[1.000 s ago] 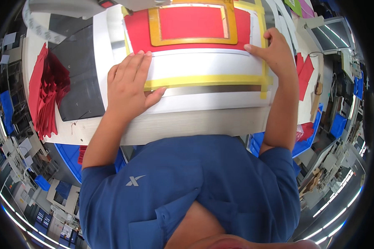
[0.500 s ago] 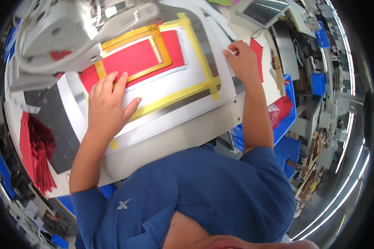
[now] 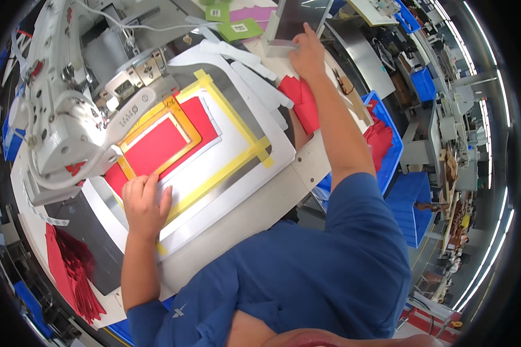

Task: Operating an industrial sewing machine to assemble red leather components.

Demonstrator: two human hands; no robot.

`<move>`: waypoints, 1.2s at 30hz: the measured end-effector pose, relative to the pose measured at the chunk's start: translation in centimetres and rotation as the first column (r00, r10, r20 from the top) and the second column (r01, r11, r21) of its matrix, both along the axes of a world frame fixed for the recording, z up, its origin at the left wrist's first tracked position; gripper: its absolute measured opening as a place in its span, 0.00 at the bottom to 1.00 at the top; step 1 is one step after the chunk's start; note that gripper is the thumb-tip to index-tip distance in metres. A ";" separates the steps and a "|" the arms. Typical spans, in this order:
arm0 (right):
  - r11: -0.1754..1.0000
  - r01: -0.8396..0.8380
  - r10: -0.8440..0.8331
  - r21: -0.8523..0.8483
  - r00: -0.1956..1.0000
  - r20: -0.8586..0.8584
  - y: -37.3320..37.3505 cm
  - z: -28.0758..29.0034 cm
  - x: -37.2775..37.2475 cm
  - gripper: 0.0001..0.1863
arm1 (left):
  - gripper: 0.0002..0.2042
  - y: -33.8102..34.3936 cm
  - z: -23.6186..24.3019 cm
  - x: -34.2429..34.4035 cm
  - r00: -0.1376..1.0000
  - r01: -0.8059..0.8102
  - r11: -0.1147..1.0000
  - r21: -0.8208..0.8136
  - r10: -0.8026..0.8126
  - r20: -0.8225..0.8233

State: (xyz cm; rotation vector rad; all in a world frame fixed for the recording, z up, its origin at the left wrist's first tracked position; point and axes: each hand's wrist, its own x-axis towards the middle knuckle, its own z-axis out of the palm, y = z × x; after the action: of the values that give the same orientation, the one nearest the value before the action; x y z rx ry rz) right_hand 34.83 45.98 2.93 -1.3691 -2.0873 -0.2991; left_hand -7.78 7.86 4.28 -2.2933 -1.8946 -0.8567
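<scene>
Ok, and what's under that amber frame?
Red material shows through the opening of the amber frame and beyond its border, with a white sheet past the red. Whatever lies directly beneath the solid border is covered; the left hand hides a little by the near edge.

Top of view: two green cards (image 3: 250, 33) with pale labels, beside a purple sheet (image 3: 260, 13); to the right, blue bin (image 3: 395, 153) holding crumpled red cloth (image 3: 380, 136); another blue container (image 3: 408, 202) nearby, below it in view; farther off, grey metal-topped table (image 3: 362, 61), small blue tray (image 3: 424, 85); bright light strips (image 3: 487, 136) along right rim.
</scene>
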 end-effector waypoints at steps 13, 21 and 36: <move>0.979 0.193 -0.162 0.065 0.930 -0.330 -0.6 0.0 0.8 0.31 | 0.20 0.3 -0.1 0.4 0.994 0.111 0.991 -0.078 -0.110 0.010; 0.988 0.152 -0.148 0.016 0.975 -0.168 -2.1 -3.1 0.8 0.14 | 0.20 0.3 0.2 0.5 0.994 0.108 0.992 -0.070 -0.109 -0.008; 0.991 0.111 -0.076 0.069 0.917 -0.391 0.3 1.1 1.7 0.35 | 0.19 0.2 -0.1 0.7 0.994 0.102 0.993 -0.058 -0.104 -0.030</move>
State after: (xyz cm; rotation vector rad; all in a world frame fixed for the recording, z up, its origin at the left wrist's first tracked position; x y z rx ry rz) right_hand 36.55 46.28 4.05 -1.3512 -1.6655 -0.1428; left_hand -7.09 8.02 4.20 -2.4410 -1.8238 -0.7801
